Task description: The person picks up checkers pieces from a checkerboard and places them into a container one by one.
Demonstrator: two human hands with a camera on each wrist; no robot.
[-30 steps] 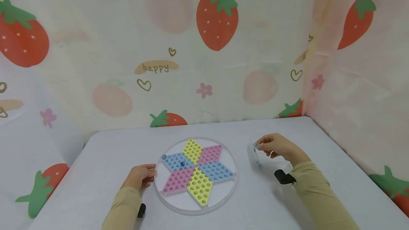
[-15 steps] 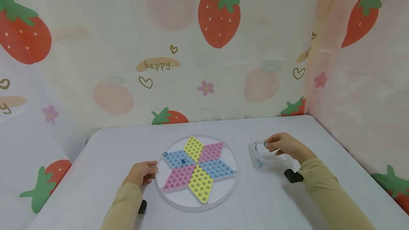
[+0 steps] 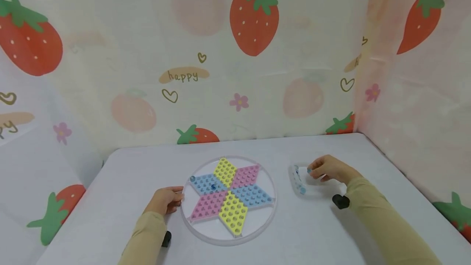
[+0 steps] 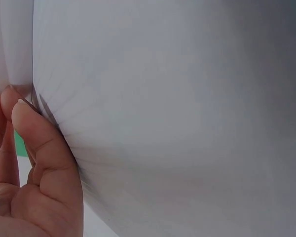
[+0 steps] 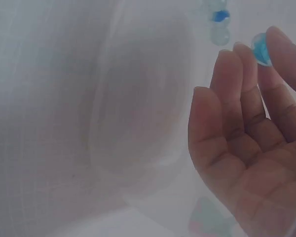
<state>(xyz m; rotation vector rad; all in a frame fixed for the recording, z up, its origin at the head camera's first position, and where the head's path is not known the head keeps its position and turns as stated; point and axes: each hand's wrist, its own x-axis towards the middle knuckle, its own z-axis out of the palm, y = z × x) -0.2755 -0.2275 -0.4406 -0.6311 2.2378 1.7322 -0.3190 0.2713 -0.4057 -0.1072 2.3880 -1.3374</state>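
In the head view a round Chinese checkers board lies on the table, with a six-pointed star of yellow, pink and blue fields. One marble sits at the tip of the left blue field, and a dark blue marble further in. My left hand holds the board's left rim between thumb and fingers. Thumb and fingertip of my right hand pinch a light blue glass marble over a clear plastic box. More marbles line the box's left side.
A white cloth covers the table. Behind it and at both sides hang cloth walls printed with strawberries. A black wrist camera sits at the right sleeve, another at the left.
My right hand has come away from the marbles at the box's left side and moved rightward, a marble now showing at its fingertips. The left hand stays at the board's rim.
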